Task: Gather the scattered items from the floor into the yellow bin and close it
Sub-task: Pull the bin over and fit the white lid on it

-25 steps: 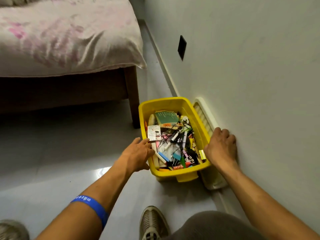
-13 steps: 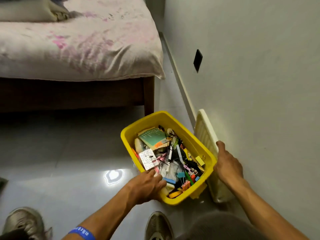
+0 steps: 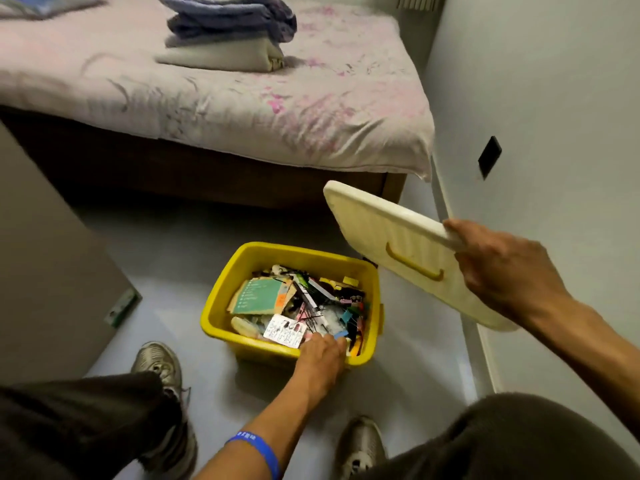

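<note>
On the pale floor [image 3: 194, 254] before the bed [image 3: 242, 109] sits the yellow bin [image 3: 221, 306], uncovered, its long axis running roughly left to right across the head view, the near wall towards the person's feet. Above and to its right the cream lid [image 3: 391, 244] is held in the air, clear of the bin — tilted, its long axis slanting from upper left near the bed corner down to lower right beside the wall [image 3: 554, 98], its ribbed face with a yellowish handle turned towards the camera. The right hand [image 3: 502, 275] grips the lid's upper long edge, thumb curled over the rim; the lid's lower right end is partly hidden behind that forearm. The left hand [image 3: 323, 355] rests on the bin's near rim, fingers reaching inside among the contents; whether they pinch anything I cannot tell. Inside lies a jumble: a green-covered notebook [image 3: 263, 296], a white printed card [image 3: 284, 334], pens, coloured binder clips — the smaller pieces too tangled to name. Folded towels [image 3: 225, 29] lie on the bed.
</note>
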`<state>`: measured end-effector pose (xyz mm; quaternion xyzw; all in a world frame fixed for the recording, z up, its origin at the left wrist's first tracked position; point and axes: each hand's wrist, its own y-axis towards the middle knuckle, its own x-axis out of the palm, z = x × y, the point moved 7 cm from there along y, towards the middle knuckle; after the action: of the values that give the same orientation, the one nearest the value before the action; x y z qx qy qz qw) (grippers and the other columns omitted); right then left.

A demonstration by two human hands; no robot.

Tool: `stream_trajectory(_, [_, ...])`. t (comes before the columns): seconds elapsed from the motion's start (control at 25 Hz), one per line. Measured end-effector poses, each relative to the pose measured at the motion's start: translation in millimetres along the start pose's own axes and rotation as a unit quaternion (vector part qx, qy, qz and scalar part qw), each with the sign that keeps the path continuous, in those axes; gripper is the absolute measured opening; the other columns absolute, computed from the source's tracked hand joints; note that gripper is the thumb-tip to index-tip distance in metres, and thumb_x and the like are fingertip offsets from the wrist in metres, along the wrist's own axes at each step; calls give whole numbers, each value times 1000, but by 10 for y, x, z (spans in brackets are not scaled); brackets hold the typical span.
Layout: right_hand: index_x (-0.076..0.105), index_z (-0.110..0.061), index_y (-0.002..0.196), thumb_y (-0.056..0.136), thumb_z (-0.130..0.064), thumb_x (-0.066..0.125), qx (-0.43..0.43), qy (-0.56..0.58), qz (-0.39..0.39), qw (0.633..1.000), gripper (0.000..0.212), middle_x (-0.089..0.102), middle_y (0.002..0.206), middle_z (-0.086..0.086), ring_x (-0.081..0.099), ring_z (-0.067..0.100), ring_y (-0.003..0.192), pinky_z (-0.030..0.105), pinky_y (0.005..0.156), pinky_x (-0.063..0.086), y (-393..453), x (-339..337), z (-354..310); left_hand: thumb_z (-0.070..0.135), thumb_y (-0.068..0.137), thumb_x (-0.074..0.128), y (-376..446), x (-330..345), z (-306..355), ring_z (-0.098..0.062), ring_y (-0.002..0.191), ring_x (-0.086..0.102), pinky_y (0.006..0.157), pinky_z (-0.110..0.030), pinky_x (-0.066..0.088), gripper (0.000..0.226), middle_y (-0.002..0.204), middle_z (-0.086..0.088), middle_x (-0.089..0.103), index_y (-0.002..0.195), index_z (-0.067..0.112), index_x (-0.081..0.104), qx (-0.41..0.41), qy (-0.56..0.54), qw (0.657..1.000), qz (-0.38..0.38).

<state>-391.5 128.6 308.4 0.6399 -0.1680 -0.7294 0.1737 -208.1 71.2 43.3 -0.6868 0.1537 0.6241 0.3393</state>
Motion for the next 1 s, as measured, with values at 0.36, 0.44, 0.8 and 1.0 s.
stream_trajectory(0.36, [69,-33,108,78,-22,80,-25,406,-253,878,33,69,93,-13,60,-5,82,12,75,48,1317,408,-493,44,87,61,-824,-646,-2134,-30,118,47,95,-47,42,52,131,-7,49,130,21,43,-337,-409,772,351])
stream_trajectory(0.44, [70,-29,107,79,-18,79,-9,438,-301,847,31,71,98,-2,62,4,85,21,75,50,1343,926,-718,34,90,60,-899,-395,-2403,-31,119,50,97,-45,45,51,132,-7,51,136,23,40,-345,-486,749,289])
stream_trajectory(0.8, [56,-22,127,92,-38,59,98,198,-271,937,39,58,130,7,53,27,116,47,99,44,1212,2896,-1375,16,102,37,-563,413,-2941,-23,129,39,107,-41,39,54,151,1,36,153,25,25,-348,-444,795,223])
stream_trajectory(1.0, [-8,-45,151,101,-54,12,74,186,-306,931,54,-25,160,-6,-21,22,148,44,116,-17,264,3421,-2310,21,104,35,-548,606,-2972,-19,126,45,108,-41,40,49,148,3,39,152,29,27,-326,-487,778,224])
